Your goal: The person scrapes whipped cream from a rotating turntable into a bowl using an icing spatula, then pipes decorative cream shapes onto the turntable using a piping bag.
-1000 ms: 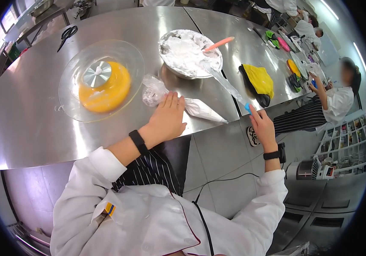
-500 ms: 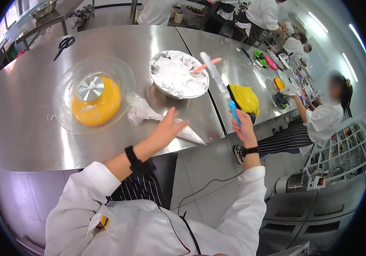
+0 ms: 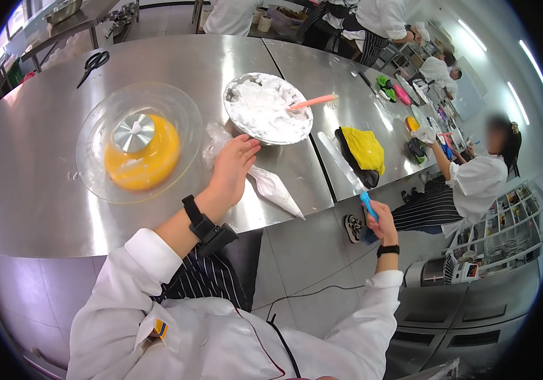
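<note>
My right hand (image 3: 380, 221) is closed round the blue handle of a spatula (image 3: 346, 170), whose long blade points up and left over the table edge beside a yellow and black cloth (image 3: 364, 152). My left hand (image 3: 233, 166) has its fingers stretched out at the near side of a metal bowl (image 3: 270, 140) of white cream (image 3: 262, 104); whether it touches the rim I cannot tell. An orange-handled tool (image 3: 312, 102) rests in the cream. Partly behind my left hand lies a filled piping bag (image 3: 276, 191), its tip toward the near table edge.
On the steel table (image 3: 37, 164), a clear round turntable (image 3: 186, 114) with a yellow ring (image 3: 157, 166) stands at left, scissors (image 3: 94, 66) beyond it. A co-worker (image 3: 481, 178) stands at the right near green and pink items (image 3: 402, 94).
The spatula was raised beside the bowl and is now lower and farther right. My left hand has moved up and left, from the piping bag toward the bowl. The orange-handled tool has swung flatter.
</note>
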Demonstrator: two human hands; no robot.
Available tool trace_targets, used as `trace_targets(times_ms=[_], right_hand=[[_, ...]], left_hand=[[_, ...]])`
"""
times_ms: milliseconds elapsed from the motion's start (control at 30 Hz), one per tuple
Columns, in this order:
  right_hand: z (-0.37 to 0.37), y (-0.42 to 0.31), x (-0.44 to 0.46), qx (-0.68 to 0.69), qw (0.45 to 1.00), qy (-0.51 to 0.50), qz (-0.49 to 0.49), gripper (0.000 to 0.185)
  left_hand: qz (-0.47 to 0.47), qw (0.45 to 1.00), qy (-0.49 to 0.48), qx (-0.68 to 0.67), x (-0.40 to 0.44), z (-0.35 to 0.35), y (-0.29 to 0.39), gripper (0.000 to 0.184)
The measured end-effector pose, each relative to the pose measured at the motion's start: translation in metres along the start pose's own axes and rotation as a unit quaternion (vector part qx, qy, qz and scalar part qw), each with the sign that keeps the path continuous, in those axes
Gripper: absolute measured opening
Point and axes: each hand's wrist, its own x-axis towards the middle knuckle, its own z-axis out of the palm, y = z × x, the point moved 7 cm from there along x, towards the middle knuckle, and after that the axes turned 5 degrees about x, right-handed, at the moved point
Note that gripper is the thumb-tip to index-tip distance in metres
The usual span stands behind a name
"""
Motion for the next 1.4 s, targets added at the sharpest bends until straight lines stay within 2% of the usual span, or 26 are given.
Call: trace_targets(times_ms=[67, 133, 167, 200, 267, 367, 433, 567, 767, 800, 867, 900, 933, 967, 1000, 1067, 1167, 1267, 1333, 1367, 1400], right_hand=[[-0.005, -0.007, -0.014, 0.017, 1.0, 0.02, -0.013, 0.026], [0.007, -0.042, -0.022, -0.088, 0.972, 0.125, -0.178, 0.029], [0.024, -0.057, -0.022, -0.176, 0.946, 0.13, -0.238, 0.03], [0.045, -0.073, -0.017, -0.26, 0.909, 0.131, -0.297, 0.033], [0.106, -0.101, -0.012, -0.443, 0.752, 0.116, -0.474, 0.036], [0.14, -0.095, 0.023, -0.498, 0.733, 0.121, -0.447, 0.038], [0.156, -0.082, 0.047, -0.55, 0.68, 0.077, -0.479, 0.038], [0.125, -0.054, 0.038, -0.537, 0.723, 0.092, -0.425, 0.04], [0.047, -0.028, -0.035, -0.566, 0.711, 0.153, -0.389, 0.039], [0.041, -0.032, -0.047, -0.572, 0.696, 0.174, -0.397, 0.038], [0.039, -0.043, -0.056, -0.512, 0.688, 0.202, -0.473, 0.033], [0.044, -0.046, -0.055, -0.51, 0.689, 0.204, -0.474, 0.033], [0.037, -0.046, -0.035, -0.329, 0.844, 0.174, -0.385, 0.028], [0.042, -0.036, -0.014, -0.126, 0.945, 0.131, -0.272, 0.025], [0.056, -0.043, -0.003, -0.122, 0.947, 0.129, -0.269, 0.025], [0.09, -0.039, 0.028, 0.037, 0.987, 0.004, -0.157, 0.022], [0.094, -0.016, 0.051, 0.036, 0.994, -0.032, -0.097, 0.022], [0.054, 0.019, 0.031, 0.028, 0.998, 0.006, -0.053, 0.026], [0.024, 0.033, 0.001, 0.085, 0.995, 0.04, -0.041, 0.018], [0.003, 0.04, -0.011, 0.088, 0.991, 0.082, -0.065, 0.018], [-0.011, 0.044, -0.022, 0.104, 0.988, 0.077, -0.082, 0.02]], left_hand=[[-0.002, 0.999, 0.022, -0.03, 0.004, -0.005, -0.001, 0.051], [-0.029, 0.999, -0.006, -0.034, 0.011, -0.004, -0.007, 0.05], [-0.053, 0.997, -0.035, -0.036, 0.012, 0.0, -0.011, 0.049], [-0.054, 0.998, -0.029, -0.032, 0.012, 0.0, -0.011, 0.049], [-0.06, 0.997, -0.034, -0.033, 0.011, 0.008, -0.011, 0.044], [-0.054, 0.998, -0.023, -0.022, 0.004, 0.012, -0.006, 0.041], [-0.05, 0.998, -0.018, -0.022, 0.006, 0.012, -0.002, 0.041], [-0.051, 0.998, -0.018, -0.032, 0.01, 0.007, 0.001, 0.04], [-0.049, 0.998, -0.012, -0.034, 0.016, 0.001, 0.003, 0.036], [-0.047, 0.998, -0.006, -0.035, 0.016, 0.001, 0.006, 0.035], [-0.047, 0.998, -0.005, -0.035, 0.014, 0.004, 0.01, 0.036], [-0.052, 0.998, -0.003, -0.036, 0.012, 0.007, 0.009, 0.037], [-0.051, 0.998, -0.004, -0.033, 0.013, 0.008, 0.008, 0.037], [-0.04, 0.999, -0.005, -0.03, 0.013, 0.004, 0.009, 0.038], [-0.031, 0.999, -0.003, -0.026, 0.011, 0.002, 0.009, 0.039], [-0.031, 0.999, 0.0, -0.018, 0.011, -0.001, 0.008, 0.039], [-0.03, 0.999, 0.003, -0.011, 0.007, -0.003, 0.009, 0.04], [-0.028, 0.999, 0.014, -0.027, 0.008, -0.009, 0.006, 0.038], [-0.042, 0.999, -0.007, -0.025, -0.001, -0.014, -0.008, 0.029], [-0.05, 0.997, -0.054, -0.01, -0.019, -0.007, -0.013, 0.023], [-0.059, 0.993, -0.103, 0.008, -0.042, 0.001, -0.014, 0.018]])
